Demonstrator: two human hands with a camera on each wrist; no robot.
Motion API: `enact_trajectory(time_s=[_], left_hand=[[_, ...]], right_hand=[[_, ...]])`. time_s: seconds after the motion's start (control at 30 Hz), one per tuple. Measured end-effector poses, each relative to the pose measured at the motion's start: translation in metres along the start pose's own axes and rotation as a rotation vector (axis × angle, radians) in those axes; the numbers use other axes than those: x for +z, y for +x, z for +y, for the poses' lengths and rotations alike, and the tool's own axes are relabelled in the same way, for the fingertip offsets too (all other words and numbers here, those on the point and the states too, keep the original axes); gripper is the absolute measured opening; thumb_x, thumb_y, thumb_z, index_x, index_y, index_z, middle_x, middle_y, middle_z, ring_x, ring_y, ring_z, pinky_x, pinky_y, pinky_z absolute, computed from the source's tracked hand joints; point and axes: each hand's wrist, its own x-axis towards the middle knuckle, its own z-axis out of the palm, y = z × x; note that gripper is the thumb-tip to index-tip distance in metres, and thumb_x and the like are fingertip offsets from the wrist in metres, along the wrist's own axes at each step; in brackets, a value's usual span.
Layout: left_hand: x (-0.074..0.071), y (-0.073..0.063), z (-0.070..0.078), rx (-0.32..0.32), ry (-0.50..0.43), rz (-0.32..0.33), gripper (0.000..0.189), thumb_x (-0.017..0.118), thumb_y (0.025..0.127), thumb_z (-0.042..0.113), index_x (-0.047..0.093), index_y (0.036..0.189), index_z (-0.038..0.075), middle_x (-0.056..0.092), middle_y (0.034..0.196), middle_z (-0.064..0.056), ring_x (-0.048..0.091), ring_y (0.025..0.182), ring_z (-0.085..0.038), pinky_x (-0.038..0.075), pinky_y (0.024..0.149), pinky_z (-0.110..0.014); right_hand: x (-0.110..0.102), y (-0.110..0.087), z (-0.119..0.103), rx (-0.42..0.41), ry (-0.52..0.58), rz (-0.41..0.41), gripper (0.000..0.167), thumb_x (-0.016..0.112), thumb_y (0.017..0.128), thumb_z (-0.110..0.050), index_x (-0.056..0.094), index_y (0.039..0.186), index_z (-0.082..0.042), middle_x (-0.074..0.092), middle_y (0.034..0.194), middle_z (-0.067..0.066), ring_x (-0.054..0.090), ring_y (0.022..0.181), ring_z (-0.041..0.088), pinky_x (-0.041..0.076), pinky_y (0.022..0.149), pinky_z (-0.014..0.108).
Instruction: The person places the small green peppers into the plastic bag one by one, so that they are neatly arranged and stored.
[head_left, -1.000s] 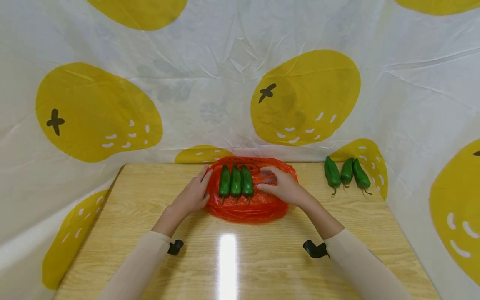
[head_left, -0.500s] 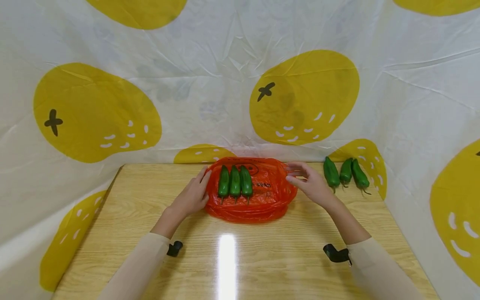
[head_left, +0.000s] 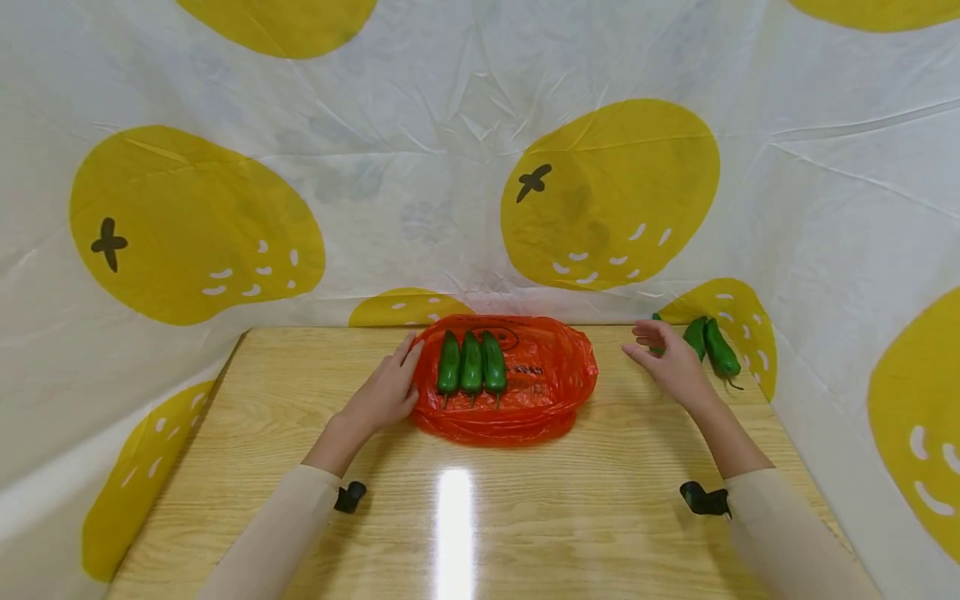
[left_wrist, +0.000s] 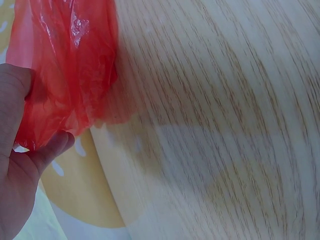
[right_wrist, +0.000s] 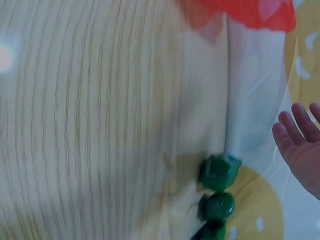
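A crumpled red plastic bag (head_left: pixel 555 392) lies near the table's back edge, with three green peppers (head_left: pixel 471 367) side by side on its left half. My left hand (head_left: pixel 384 387) rests against the bag's left edge. In the left wrist view its thumb and fingers stand apart, touching the red plastic (left_wrist: pixel 75 65). My right hand (head_left: pixel 671 362) hovers right of the bag, fingers loosely spread and holding nothing. It partly hides the leftmost of three more green peppers (head_left: pixel 722 350) at the back right. Those peppers (right_wrist: pixel 219 171) also show in the right wrist view.
The wooden table (head_left: pixel 525 517) ends at the back against a white cloth (head_left: pixel 420 225) printed with yellow fruit. This cloth also hangs along both sides. Each wrist carries a small black device (head_left: pixel 705 498).
My right hand has moved from above the bag's right half, past its right edge, to beside the back-right peppers. The left hand and the bag look unmoved.
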Motion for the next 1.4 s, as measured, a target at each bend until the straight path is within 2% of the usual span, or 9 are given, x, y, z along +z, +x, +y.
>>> enact_trajectory(time_s=[0.07, 0.4, 0.73, 0.9, 1.13, 1.4], left_hand=[[0.000, 0.000, 0.000, 0.001, 0.000, 0.003, 0.076, 0.065, 0.091, 0.006, 0.030, 0.158, -0.006, 0.025, 0.165, -0.030, 0.058, 0.124, -0.050, 0.048, 0.109, -0.056], [0.004, 0.002, -0.005, 0.012, 0.018, 0.001, 0.076, 0.065, 0.091, 0.008, 0.030, 0.158, -0.006, 0.026, 0.165, -0.030, 0.058, 0.123, -0.049, 0.048, 0.109, -0.055], [0.001, 0.001, -0.001, 0.007, 0.010, -0.015, 0.076, 0.065, 0.092, 0.008, 0.031, 0.158, -0.006, 0.025, 0.165, -0.030, 0.057, 0.125, -0.050, 0.047, 0.110, -0.056], [0.001, 0.001, -0.001, 0.003, 0.010, -0.015, 0.077, 0.065, 0.092, 0.008, 0.029, 0.158, -0.006, 0.024, 0.166, -0.030, 0.056, 0.126, -0.050, 0.046, 0.111, -0.055], [0.001, 0.000, -0.002, 0.016, 0.033, 0.010, 0.076, 0.067, 0.091, 0.007, 0.032, 0.157, -0.007, 0.028, 0.164, -0.031, 0.060, 0.119, -0.049, 0.050, 0.107, -0.055], [0.002, 0.003, -0.001, 0.024, 0.026, 0.012, 0.077, 0.067, 0.091, 0.007, 0.031, 0.158, -0.007, 0.028, 0.163, -0.032, 0.060, 0.120, -0.049, 0.050, 0.107, -0.055]], right_hand=[[-0.005, 0.003, 0.006, 0.020, -0.029, 0.005, 0.069, 0.063, 0.102, -0.041, 0.042, 0.152, 0.001, 0.052, 0.148, 0.028, 0.051, 0.135, 0.046, 0.045, 0.109, 0.058], [-0.023, 0.011, 0.026, 0.126, -0.162, -0.060, 0.091, 0.056, 0.101, -0.057, 0.024, 0.161, 0.003, 0.033, 0.159, 0.035, 0.033, 0.144, 0.055, 0.035, 0.110, 0.072], [-0.029, 0.024, 0.045, 0.193, -0.211, -0.139, 0.098, 0.051, 0.101, -0.061, 0.012, 0.162, 0.005, 0.021, 0.163, 0.036, 0.029, 0.146, 0.057, 0.034, 0.111, 0.072], [-0.030, 0.029, 0.047, 0.203, -0.247, -0.181, 0.101, 0.048, 0.101, -0.063, 0.010, 0.161, 0.008, 0.021, 0.162, 0.039, 0.028, 0.145, 0.058, 0.033, 0.112, 0.072], [-0.032, 0.038, 0.047, 0.204, -0.317, -0.200, 0.100, 0.048, 0.102, -0.061, 0.011, 0.160, 0.012, 0.027, 0.155, 0.045, 0.032, 0.138, 0.063, 0.036, 0.108, 0.072], [-0.033, 0.046, 0.050, 0.247, -0.357, -0.249, 0.101, 0.050, 0.103, -0.057, 0.006, 0.158, 0.016, 0.020, 0.157, 0.046, 0.026, 0.140, 0.065, 0.030, 0.112, 0.073]])
